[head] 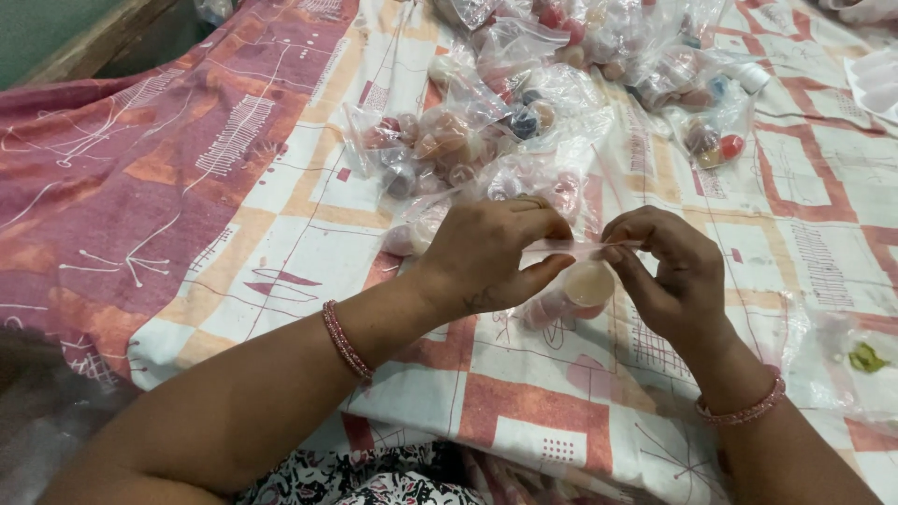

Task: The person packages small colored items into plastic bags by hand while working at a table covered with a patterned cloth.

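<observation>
My left hand and my right hand are close together over a patterned cloth. Between them they pinch the top strip of a small clear plastic bag. The bag hangs below my fingers and holds small round containers, one pale beige and one pinkish. My left thumb and fingers grip the strip's left end, my right fingertips grip its right end. Each wrist wears a pink beaded bangle.
A heap of similar clear bags with small coloured pots lies on the cloth beyond my hands. A loose plastic bag with a small green item lies at the right edge. White trays sit at the far right.
</observation>
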